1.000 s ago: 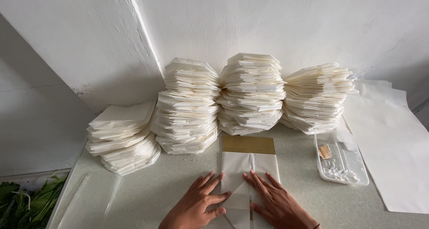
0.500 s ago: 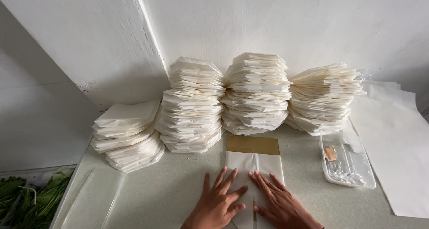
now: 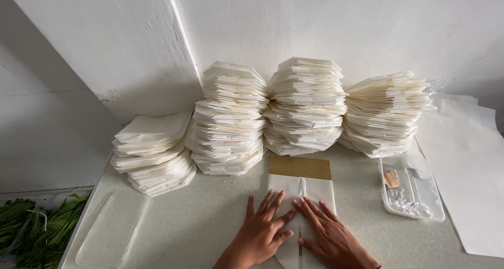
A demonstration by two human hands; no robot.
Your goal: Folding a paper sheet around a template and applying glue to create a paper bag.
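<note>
A white paper sheet (image 3: 301,186) with a tan strip (image 3: 300,167) at its far end lies on the pale tabletop, its two sides folded in to a centre seam. My left hand (image 3: 262,232) presses flat on the left flap, fingers spread. My right hand (image 3: 328,236) lies flat on the right flap beside it, fingertips near the seam. Both palms face down and neither hand grasps anything.
Several tall stacks of folded white paper (image 3: 303,105) line the wall behind the sheet. A clear plastic tray (image 3: 411,194) with white paste sits at the right, next to large loose sheets (image 3: 467,169). A clear lid (image 3: 113,228) lies left; green leaves (image 3: 31,229) sit beyond the table edge.
The view has drifted slightly, so everything sits a little further right and lower in frame. Both hands stay flat on the folded sheet, shifting only a little along it.
</note>
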